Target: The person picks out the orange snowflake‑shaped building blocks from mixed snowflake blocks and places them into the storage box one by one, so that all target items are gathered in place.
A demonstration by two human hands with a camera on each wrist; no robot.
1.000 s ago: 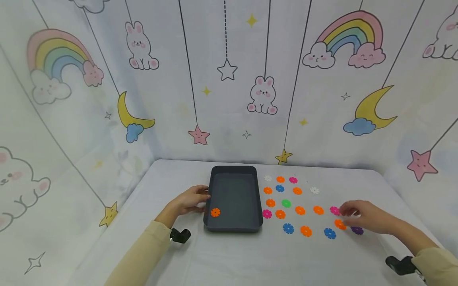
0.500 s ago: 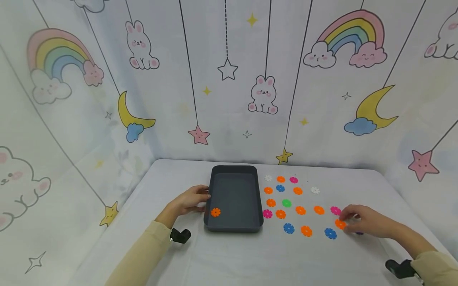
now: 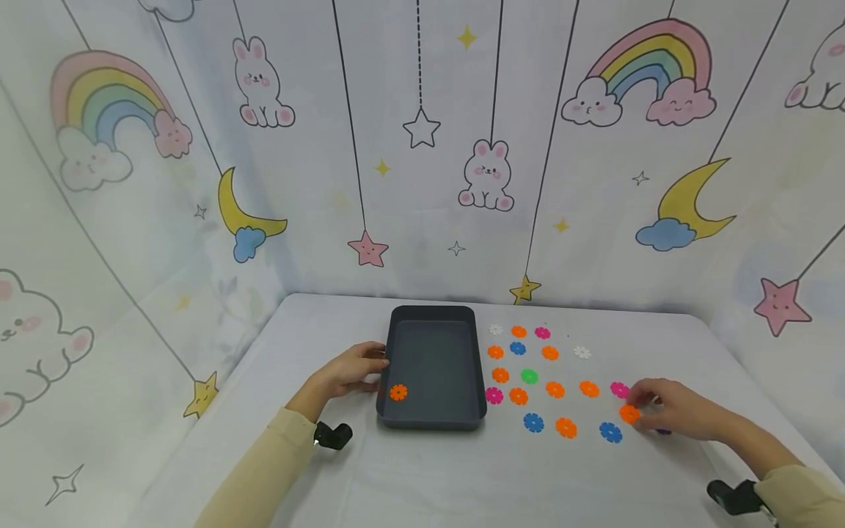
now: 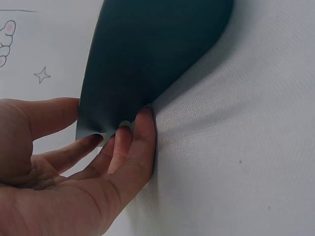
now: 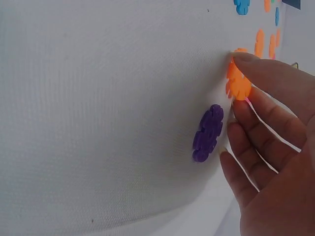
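A dark grey tray [image 3: 432,422] stands on the table with one orange flower-shaped disc [image 3: 398,392] in its near left part. My left hand [image 3: 353,370] holds the tray at its left wall; in the left wrist view one digit reaches its edge and the other fingers lie against the outside. To the right, my right hand [image 3: 680,407] pinches another orange flower-shaped disc [image 5: 239,81] between thumb and fingertips, low over the cloth. A purple disc [image 5: 208,133] lies beside these fingers, mostly hidden in the head view. A pink disc [image 3: 619,389] is just beyond them.
Several more flower-shaped discs lie between tray and right hand, among them a green disc [image 3: 529,376], a blue disc [image 3: 610,433] and a white disc [image 3: 582,353]. A white cloth [image 3: 409,477] covers the table. Behind hangs a printed curtain [image 3: 422,198].
My right hand has moved slightly toward me and closed its thumb and fingers on the orange disc, covering more of the purple one. The left hand and tray stay put.
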